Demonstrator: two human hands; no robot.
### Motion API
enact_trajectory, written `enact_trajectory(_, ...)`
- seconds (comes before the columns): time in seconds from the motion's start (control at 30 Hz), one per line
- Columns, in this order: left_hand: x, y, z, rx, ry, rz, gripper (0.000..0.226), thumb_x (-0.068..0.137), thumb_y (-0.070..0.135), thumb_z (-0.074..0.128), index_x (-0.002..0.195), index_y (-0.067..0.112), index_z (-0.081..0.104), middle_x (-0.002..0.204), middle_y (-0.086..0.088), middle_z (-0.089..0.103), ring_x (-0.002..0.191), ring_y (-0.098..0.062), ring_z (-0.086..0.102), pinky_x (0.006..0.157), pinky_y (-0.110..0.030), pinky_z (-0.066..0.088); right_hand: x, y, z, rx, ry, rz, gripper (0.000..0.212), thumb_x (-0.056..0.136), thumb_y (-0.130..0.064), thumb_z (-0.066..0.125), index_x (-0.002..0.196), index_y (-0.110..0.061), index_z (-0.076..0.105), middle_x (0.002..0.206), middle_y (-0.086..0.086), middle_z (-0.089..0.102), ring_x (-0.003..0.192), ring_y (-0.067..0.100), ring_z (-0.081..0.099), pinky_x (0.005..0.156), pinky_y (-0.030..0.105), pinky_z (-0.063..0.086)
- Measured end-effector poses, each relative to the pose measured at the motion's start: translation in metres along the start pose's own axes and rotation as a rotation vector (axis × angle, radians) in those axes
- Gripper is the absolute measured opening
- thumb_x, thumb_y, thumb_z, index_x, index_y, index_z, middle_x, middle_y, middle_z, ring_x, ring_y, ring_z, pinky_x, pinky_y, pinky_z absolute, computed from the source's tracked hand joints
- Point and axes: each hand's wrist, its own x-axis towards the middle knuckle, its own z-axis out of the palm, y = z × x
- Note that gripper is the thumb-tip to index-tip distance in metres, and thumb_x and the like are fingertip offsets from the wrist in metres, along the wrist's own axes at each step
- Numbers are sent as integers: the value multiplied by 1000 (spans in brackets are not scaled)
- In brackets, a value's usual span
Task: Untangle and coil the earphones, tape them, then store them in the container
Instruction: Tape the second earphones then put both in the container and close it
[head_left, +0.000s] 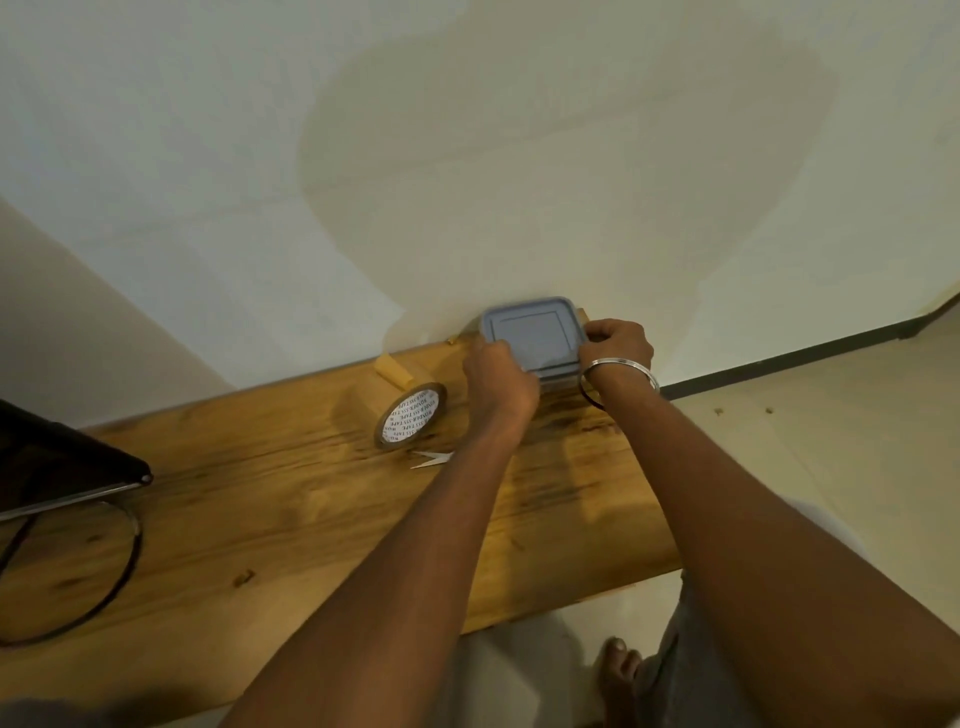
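Observation:
A square container with a grey-blue lid (535, 332) stands at the far right end of the wooden table (291, 519), against the wall. My left hand (498, 382) grips its near left corner with curled fingers. My right hand (618, 343) grips its right edge; a silver bangle circles that wrist. A roll of brown tape (410, 415) lies on its edge just left of my left hand. The earphones are not in view.
A white scrap of paper or tape (431, 460) lies near the tape roll. A dark device (57, 467) with a black cable loop (104, 582) sits at the table's left. My bare foot (618, 670) is on the pale floor below the table's right end.

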Motion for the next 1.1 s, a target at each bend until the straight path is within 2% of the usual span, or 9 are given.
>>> enact_trajectory(0.17,-16,-14,-4,52,-21,146,35,96,0,52,130,1,57,158,-15,35,138,-28,43,101,-24,38,-8,0,7,-192,45,-92,41,91,-7,63,132,-2,60,133,19,62,124,38,55,103,42,46)
enact_trajectory(0.27,-48,-29,-26,-48,343,352,38,96,3,50,132,9,61,145,-8,52,132,-19,49,103,-19,41,-28,-13,17,-262,159,-445,29,89,-6,55,114,-6,70,115,15,68,110,35,59,94,42,49)
enact_trajectory(0.33,-64,-48,-41,-147,617,348,39,92,3,54,129,12,61,135,-7,52,122,-15,51,92,-12,40,-49,-24,29,-230,11,-635,24,87,-3,53,98,-6,75,98,12,73,92,30,66,85,40,54)
enact_trajectory(0.4,-71,-75,-55,-233,742,191,45,90,7,59,134,13,54,136,-8,46,119,-19,52,82,-18,45,-70,-25,45,-360,-258,-669,23,89,-8,54,101,-10,74,100,9,73,91,26,67,83,39,56)
enact_trajectory(0.5,-68,-116,-62,-191,616,5,61,88,22,68,143,16,41,143,-6,40,122,-28,53,86,-38,55,-96,-8,69,-853,-492,-692,35,94,-29,55,125,-15,61,125,10,62,116,30,58,93,41,51)
enact_trajectory(0.6,-57,-134,-62,-103,393,-30,79,85,32,75,151,19,33,150,-5,39,129,-29,50,95,-42,52,-107,9,80,-1172,-492,-759,49,94,-41,57,137,-17,50,138,11,49,129,33,44,99,47,42)
enact_trajectory(0.83,-24,-128,-75,-117,388,-15,51,91,17,68,140,14,54,128,-11,62,111,-29,63,91,-40,55,-114,25,73,-1007,-395,-640,39,96,-27,55,133,-19,56,127,9,57,119,33,49,94,42,46)
enact_trajectory(0.93,-19,-131,-84,-84,360,-1,42,90,12,65,132,6,63,117,-12,71,101,-26,68,83,-27,52,-116,30,67,-902,-353,-534,40,91,-27,61,129,-15,59,124,11,59,116,32,54,92,38,47)
enact_trajectory(1.1,-40,-132,-84,-81,231,-8,18,89,14,65,73,14,74,57,1,64,50,-14,59,46,-26,47,-104,32,35,-789,-190,-332,23,86,-24,70,106,-12,67,107,9,66,97,28,64,75,33,50)
